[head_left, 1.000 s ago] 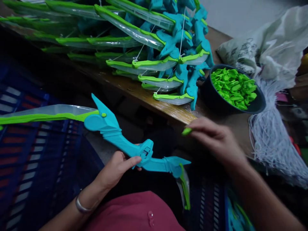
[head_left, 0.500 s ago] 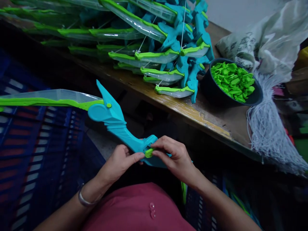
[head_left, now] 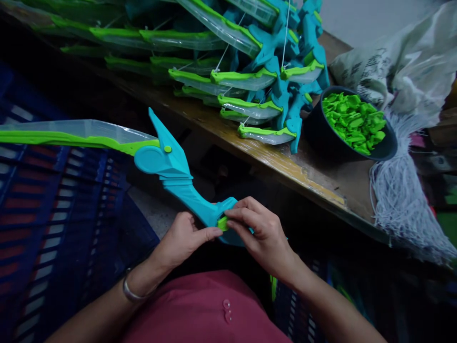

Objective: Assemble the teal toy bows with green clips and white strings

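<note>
A turquoise toy bow (head_left: 185, 188) with a green-edged, clear limb reaching left lies across in front of my body. My left hand (head_left: 178, 238) is closed around its handle, thumb on top; the fingers beneath are mostly hidden. Between the fingertips of my right hand (head_left: 263, 233) is a small green plastic piece (head_left: 223, 223), held at an opening in the turquoise handle. How deep the piece sits cannot be made out. The bow's right end is largely covered by my right hand.
Many similar bows (head_left: 257, 109) are stacked on the wooden table (head_left: 285, 174). A dark bowl (head_left: 314, 128) of green plastic pieces (head_left: 352, 121), a bundle of white strings (head_left: 407, 205) and a plastic bag (head_left: 410, 66) stand to the right. A blue crate (head_left: 53, 228) is at left.
The green piece has turned more upright and sits closer into the handle's opening. The table and its things have shifted slightly right in view. Both hands keep their grips.
</note>
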Demonstrator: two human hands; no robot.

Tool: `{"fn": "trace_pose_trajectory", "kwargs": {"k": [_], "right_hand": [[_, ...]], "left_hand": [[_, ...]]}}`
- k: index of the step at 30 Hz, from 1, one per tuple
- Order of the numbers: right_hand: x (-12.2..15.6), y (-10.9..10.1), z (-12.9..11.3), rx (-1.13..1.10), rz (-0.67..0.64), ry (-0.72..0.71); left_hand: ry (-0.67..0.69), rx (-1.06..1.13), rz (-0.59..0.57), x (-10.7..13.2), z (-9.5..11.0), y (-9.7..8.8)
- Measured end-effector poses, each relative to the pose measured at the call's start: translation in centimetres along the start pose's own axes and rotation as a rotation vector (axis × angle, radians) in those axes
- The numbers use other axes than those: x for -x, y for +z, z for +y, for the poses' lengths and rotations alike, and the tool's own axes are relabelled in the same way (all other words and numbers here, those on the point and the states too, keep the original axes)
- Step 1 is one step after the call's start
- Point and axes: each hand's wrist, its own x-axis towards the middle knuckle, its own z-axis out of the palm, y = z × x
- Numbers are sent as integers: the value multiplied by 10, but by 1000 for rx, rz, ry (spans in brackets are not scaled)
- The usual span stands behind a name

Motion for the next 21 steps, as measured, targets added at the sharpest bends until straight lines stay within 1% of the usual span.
{"fn": "trace_pose_trajectory", "kwargs": {"k": [5,10,16,21], "right_hand": [[0,1,1,-70,25,52],[-3,1,0,-125,33,75],[-6,1,-2,-132,37,94],[-6,3,-2,-132,57,104]], "left_hand": [[10,-16,-8,-1,0,0],[13,-52,10,-2,1,0],[28,-41,28,0,3,0],[52,-18,18,0,4,1]]}}
